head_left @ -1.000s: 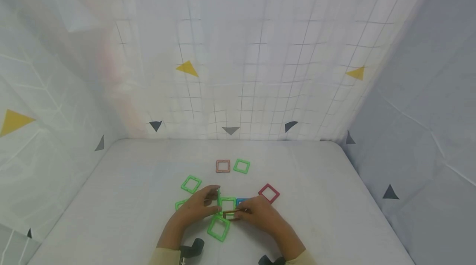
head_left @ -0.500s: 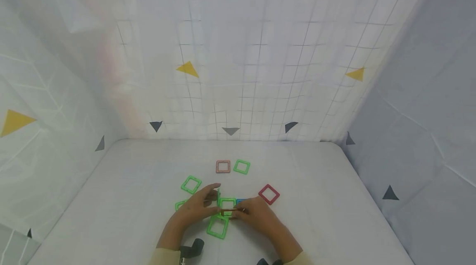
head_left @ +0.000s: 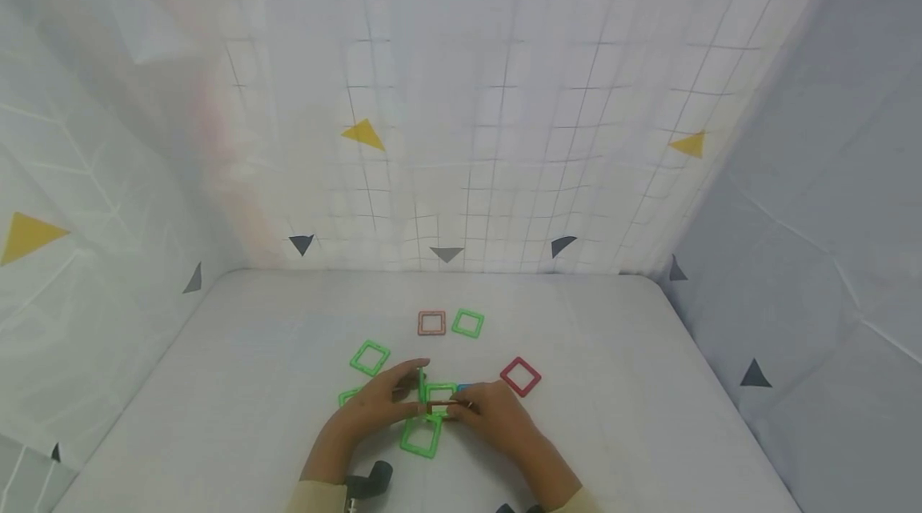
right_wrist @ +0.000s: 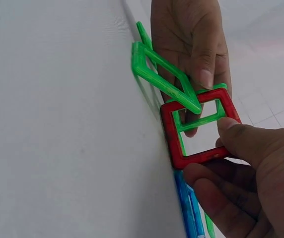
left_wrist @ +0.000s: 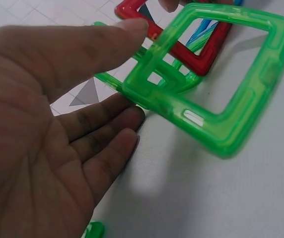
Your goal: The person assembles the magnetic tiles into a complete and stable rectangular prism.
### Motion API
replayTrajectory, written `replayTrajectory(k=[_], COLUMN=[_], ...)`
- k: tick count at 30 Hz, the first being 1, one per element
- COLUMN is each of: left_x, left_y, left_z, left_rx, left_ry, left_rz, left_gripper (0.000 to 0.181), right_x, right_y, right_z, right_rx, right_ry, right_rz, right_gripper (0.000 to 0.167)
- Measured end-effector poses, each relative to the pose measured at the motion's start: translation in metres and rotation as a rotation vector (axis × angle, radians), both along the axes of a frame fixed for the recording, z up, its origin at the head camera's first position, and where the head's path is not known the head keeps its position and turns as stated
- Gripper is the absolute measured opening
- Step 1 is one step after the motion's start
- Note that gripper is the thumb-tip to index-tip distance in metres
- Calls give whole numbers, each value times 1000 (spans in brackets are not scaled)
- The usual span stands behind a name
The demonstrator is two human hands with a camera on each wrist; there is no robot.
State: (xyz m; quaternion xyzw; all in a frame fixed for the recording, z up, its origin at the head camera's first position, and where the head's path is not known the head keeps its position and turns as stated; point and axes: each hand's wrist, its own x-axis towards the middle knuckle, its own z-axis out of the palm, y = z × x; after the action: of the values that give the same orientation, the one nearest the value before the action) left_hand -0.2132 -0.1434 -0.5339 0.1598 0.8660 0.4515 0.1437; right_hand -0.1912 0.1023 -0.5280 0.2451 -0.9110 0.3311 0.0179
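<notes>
My left hand [head_left: 369,407] holds an upright green square frame [head_left: 422,386] between thumb and fingers. The right hand [head_left: 502,419] pinches a red square frame [right_wrist: 169,134], which stands on edge; its left end is by my left thumb. Behind the red frame a green frame [head_left: 442,386] lies flat, with a blue one [right_wrist: 185,208] beside it, partly hidden by my right hand. Another green frame [left_wrist: 261,99] tilts off the surface in front, one corner against the red frame in the right wrist view.
A brownish-red frame [head_left: 431,334] and a green frame [head_left: 468,334] lie farther back on the white table [head_left: 612,385]. To the right is a dark red frame [head_left: 533,386]. Two green frames are at the left, one [head_left: 370,358] visible and one partly hidden.
My right hand has moved the red frame slightly left and back, against the green pieces. The front green frame has turned a little and shifted slightly back. The left hand has barely moved.
</notes>
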Motion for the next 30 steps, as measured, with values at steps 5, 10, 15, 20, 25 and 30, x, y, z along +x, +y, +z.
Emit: replayTrajectory(k=[5, 10, 15, 20, 25, 30], left_x=[1, 1, 0, 0, 0, 1], left_y=[-1, -2, -2, -2, -1, 1], left_z=[-1, -2, -2, -3, -3, -2], left_rx=[10, -1, 1, -1, -8, -29], left_ry=[15, 22, 31, 35, 12, 5], left_rz=[-20, -17, -16, -12, 3, 18], left_gripper=[79, 77, 76, 77, 83, 86], right_x=[2, 3, 2, 2, 1, 0], right_y=[-3, -6, -8, -9, -9, -7], right_z=[2, 0, -4, -6, -9, -10], right_rx=[-13, 4, -1, -16, -25, -12], right_ry=[56, 52, 41, 41, 56, 28], right_rz=[-6, -31, -51, -51, -46, -55], right_gripper=[11, 13, 14, 14, 14, 16])
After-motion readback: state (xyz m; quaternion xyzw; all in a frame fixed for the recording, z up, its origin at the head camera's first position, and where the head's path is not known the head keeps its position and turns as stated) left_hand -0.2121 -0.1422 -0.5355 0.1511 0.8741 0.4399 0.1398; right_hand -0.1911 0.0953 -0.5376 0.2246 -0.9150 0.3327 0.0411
